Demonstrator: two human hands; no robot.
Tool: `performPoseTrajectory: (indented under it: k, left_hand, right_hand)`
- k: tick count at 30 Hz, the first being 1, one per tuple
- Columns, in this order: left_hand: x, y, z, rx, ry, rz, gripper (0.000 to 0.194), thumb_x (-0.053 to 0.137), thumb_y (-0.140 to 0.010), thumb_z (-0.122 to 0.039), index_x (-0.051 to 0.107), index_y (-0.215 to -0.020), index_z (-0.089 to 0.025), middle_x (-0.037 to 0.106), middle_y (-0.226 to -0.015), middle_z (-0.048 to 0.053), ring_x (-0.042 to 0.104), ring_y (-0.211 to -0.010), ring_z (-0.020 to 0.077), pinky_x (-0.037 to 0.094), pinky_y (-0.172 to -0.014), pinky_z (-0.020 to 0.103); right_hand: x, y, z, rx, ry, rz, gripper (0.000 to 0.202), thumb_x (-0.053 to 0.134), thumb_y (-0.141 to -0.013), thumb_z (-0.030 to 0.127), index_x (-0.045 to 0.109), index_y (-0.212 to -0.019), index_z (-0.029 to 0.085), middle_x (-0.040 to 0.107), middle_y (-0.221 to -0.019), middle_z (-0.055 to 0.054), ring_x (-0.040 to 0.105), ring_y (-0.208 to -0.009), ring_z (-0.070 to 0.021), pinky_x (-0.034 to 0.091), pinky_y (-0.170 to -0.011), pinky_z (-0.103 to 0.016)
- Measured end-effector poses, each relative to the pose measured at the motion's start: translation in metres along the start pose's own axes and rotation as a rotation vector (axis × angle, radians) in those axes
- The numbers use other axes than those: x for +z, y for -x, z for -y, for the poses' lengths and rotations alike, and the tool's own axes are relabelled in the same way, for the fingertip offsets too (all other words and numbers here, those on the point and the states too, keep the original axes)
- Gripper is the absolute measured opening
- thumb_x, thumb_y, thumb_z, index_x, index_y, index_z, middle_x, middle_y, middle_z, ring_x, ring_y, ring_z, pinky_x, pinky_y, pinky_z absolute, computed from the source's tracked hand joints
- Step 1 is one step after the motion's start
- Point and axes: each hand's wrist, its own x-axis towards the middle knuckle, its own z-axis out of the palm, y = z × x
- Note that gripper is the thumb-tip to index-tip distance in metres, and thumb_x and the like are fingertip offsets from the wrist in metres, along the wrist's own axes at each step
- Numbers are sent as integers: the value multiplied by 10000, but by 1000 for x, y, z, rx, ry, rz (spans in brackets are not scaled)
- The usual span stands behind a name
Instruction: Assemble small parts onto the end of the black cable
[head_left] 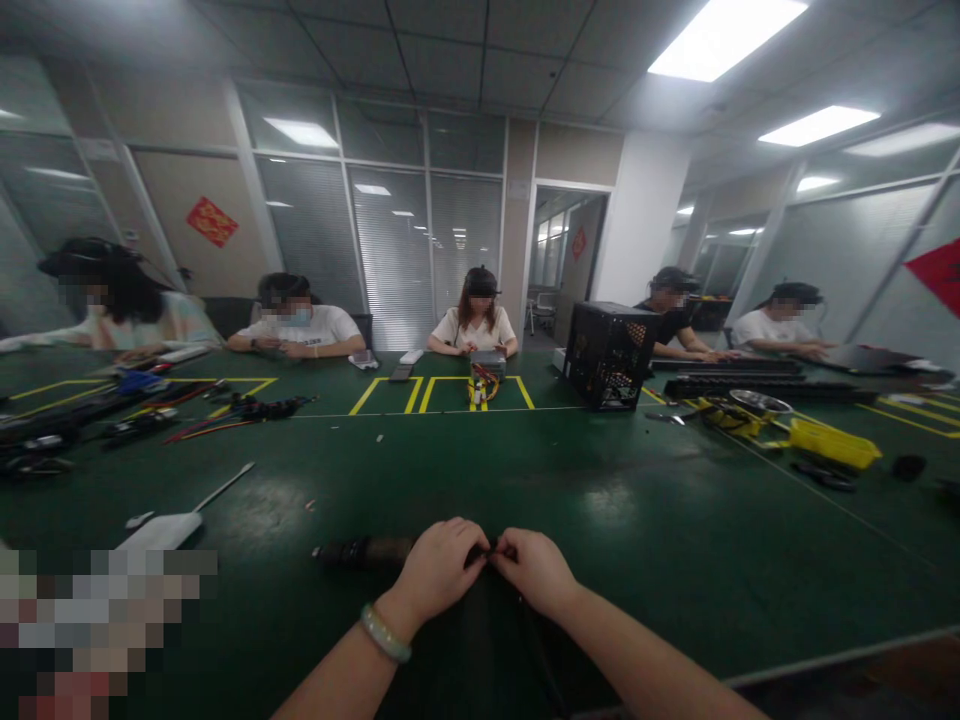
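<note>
A dark electric screwdriver (364,553) lies across the green table in front of me, its tip pointing left. My left hand (444,562) curls over its rear end, with the fingers closed around it. Close against it, my right hand (536,570) is closed in a pinch at a small dark piece between the two sets of fingertips. A dark cord (531,630) runs down from below my right hand toward the table's near edge. Just what joins cord and screwdriver is hidden by my fingers.
A white-handled tool (169,530) with a thin shaft lies left. Cables (255,408) are heaped farther left. A black computer case (606,355) stands at the back right, near a yellow tray (834,443). A power supply (487,362) sits before one of several people across the table.
</note>
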Motion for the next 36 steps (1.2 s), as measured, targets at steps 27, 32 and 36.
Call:
performPoseTrajectory:
  k: [27,32,36]
  left_hand:
    - [15,-42,38,-72,-36,-30,112,570,-855,-166,609,-944,-223,644,-950,15,585,-915,193,426,-816,333]
    - [13,-43,41,-83,-28,13,106,534,-862,-178,605,-927,-223,643,-937,19,586,-893,195,430,-814,335]
    - [12,-43,43,-68,12,47,149,512,-867,-188,611,-970,-229,647,-979,26,583,-937,203,429,-857,345]
  right_hand:
    - [-7,-59,-15,-183,234,34,83,641,-856,257,647,-933,225,670,-891,-8,605,-854,-179,393,-774,-279]
    - [-8,-61,-11,-312,324,-26,110,645,-866,244,626,-969,210,640,-972,-30,564,-946,-205,388,-847,-317]
    - [-10,-62,-12,-358,385,-32,116,651,-873,272,637,-971,213,618,-1007,-40,542,-952,-206,390,-850,-330]
